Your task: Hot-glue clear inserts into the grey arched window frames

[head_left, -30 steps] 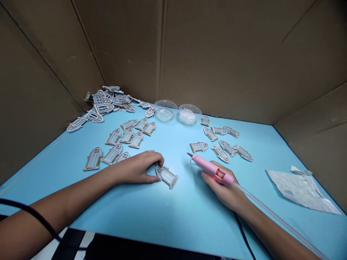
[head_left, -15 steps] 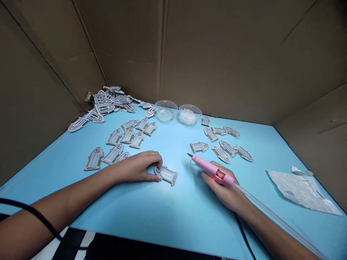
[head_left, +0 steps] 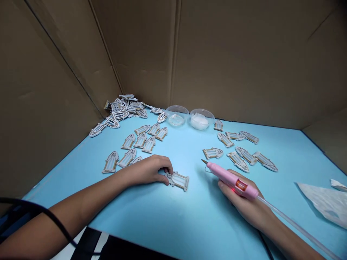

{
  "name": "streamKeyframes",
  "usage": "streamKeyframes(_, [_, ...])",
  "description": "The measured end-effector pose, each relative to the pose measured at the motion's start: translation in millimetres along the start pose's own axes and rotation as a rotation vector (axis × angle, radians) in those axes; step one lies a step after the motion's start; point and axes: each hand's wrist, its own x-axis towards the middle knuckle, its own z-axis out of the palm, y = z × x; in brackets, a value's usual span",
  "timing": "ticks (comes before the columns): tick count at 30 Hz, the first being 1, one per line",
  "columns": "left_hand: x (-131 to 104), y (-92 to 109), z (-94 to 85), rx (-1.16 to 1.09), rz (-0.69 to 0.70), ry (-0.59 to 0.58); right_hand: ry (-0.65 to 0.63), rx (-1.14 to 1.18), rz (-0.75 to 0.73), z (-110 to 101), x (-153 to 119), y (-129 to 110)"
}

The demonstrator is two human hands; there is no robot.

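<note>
My left hand [head_left: 153, 170] is closed, thumb and fingers pinching the pointed end of a small white arched window piece [head_left: 179, 180]. This piece lies flat on the blue table, its square base pointing right, with gold edging showing. My right hand [head_left: 248, 206] is wrapped around a pink hot glue gun [head_left: 227, 177], whose red light glows near the thumb. Its metal nozzle points up and left, to the right of the held piece and apart from it. A clear glue stick [head_left: 287, 216] runs out of the gun's back end.
More arched pieces [head_left: 141, 140] lie behind my left hand, and others [head_left: 238, 160] beyond the gun. A heap of them [head_left: 121, 108] fills the back left corner. Two clear plastic bowls [head_left: 202, 119] stand by the cardboard wall [head_left: 230, 65]. White paper [head_left: 322, 202] lies at right. A black cable [head_left: 40, 209] crosses my left forearm.
The camera view has turned left, so everything appears farther right. Both hands keep their grips, and the window piece and glue gun stay about the same distance apart.
</note>
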Motion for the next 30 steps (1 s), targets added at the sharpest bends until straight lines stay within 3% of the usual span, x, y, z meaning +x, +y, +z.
streamKeyframes(7, [-5, 8, -5.1, 0.062, -0.133, 0.026, 0.011, -0.023, 0.024, 1, 1, -1])
streamKeyframes(14, [-8, 14, 6.1, -0.012, 0.03, -0.03, 0.005, 0.004, 0.008, 1, 0, 3])
streamKeyframes(18, [-6, 12, 11.5, 0.02, -0.034, 0.04, -0.003, 0.013, 0.014, 1, 0, 3])
streamKeyframes(21, [-6, 12, 8.6, 0.121, -0.082, 0.059, 0.017, 0.01, 0.017, 1, 0, 2])
streamKeyframes(27, [-7, 24, -2.8, 0.145, -0.161, -0.066, 0.02, -0.005, 0.017, 0, 0, -1])
streamKeyframes(30, [-6, 27, -2.9, 0.202, -0.153, 0.0, 0.024, 0.0, 0.012, -1, 1, -3])
